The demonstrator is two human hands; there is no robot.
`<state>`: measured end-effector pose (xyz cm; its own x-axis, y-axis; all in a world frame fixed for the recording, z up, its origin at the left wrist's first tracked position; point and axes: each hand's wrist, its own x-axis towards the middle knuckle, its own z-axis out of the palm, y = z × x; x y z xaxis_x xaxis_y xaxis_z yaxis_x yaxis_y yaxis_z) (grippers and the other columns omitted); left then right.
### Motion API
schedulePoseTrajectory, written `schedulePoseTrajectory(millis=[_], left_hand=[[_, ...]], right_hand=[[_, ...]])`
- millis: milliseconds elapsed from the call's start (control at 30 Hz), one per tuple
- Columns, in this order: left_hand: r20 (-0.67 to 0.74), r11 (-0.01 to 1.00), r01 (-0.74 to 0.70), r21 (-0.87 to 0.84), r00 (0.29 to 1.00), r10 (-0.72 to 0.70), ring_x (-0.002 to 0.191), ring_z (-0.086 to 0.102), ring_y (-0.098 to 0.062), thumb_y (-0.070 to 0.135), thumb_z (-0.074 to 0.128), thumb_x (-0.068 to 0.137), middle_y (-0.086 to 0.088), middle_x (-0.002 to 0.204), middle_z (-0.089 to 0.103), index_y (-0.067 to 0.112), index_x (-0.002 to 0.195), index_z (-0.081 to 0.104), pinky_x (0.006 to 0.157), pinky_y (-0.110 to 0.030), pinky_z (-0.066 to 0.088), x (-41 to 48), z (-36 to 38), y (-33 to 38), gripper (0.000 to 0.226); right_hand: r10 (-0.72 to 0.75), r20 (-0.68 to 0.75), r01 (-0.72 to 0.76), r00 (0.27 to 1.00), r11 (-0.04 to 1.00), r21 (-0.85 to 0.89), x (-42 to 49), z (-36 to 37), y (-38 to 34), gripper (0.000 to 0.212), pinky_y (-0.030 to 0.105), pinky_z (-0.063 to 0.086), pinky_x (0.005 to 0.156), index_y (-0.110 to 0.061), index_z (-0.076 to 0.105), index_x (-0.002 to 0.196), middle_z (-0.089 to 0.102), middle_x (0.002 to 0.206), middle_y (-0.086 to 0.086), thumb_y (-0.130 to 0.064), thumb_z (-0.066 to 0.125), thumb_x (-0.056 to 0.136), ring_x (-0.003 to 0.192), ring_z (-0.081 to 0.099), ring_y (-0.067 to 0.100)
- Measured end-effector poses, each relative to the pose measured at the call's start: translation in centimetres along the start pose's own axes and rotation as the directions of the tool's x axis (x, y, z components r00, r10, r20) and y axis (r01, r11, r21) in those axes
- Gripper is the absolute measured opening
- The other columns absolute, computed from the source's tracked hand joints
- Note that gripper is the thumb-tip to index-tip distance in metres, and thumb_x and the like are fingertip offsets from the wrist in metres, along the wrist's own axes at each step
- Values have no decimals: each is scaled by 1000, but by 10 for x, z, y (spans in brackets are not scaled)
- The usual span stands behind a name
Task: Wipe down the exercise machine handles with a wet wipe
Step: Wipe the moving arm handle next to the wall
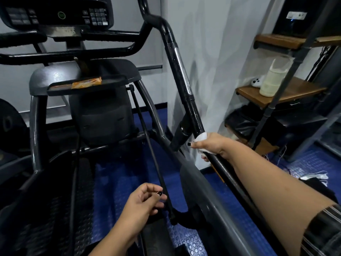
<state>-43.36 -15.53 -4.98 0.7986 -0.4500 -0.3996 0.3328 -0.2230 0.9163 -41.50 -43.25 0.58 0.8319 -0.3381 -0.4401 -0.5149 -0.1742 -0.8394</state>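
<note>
Blue studded flooring (114, 174) lies under a black exercise machine (103, 115). The right hand (210, 145) is clamped around the lower end of the right handle bar (191, 111), with the white wet wipe (202, 137) pressed between palm and bar. The left hand (144, 202) hangs loosely curled beside a thin rod (147, 141), apparently holding nothing. Assessment: this handle is mid-wipe. The next stroke should run up toward the chrome strip (181, 71), keeping the wipe wrapped.

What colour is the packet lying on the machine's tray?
Orange with paler markings; the packet shows clearest in the head view.
</note>
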Motion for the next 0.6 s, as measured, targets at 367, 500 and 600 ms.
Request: schedulePoseTrajectory(millis=[367, 500, 600], left_hand=[[34, 998, -7, 58, 999, 5, 72, 66, -13, 11, 53, 99, -4, 90, 75, 12, 104, 63, 74, -33, 47, -6, 29, 2, 11], [45, 997, -21, 72, 999, 17, 72, 65, -14, 9, 53, 99, -5, 90, 75, 11, 104, 63, 73, -33, 47, -6, 32, 8, 11], [41, 995, -40, 87, 999, 36, 72, 65, -14, 9, 53, 99, -5, 89, 75, 11, 103, 63, 73, -33, 47, -2, 33, 11, 12]], right_hand=[[-126, -29, 101, 992, 896, -431, -74, -11, 57, 71, 32, 54, 62, -20, 42, 75, 63, 72, 4, -87, 61, 61, 65, 64, 15], [-149, 126, 188, 981, 896, -402, -115, -24, 58, 62, 33, 45, 77, -19, 47, 75, 52, 77, 2, -80, 37, 83, 74, 53, 16], [-95, 75, 120, 993, 866, -485, -130, -36, 67, 36, 26, 37, 87, -31, 49, 77, 49, 96, -4, -59, 38, 96, 99, 47, 13]])
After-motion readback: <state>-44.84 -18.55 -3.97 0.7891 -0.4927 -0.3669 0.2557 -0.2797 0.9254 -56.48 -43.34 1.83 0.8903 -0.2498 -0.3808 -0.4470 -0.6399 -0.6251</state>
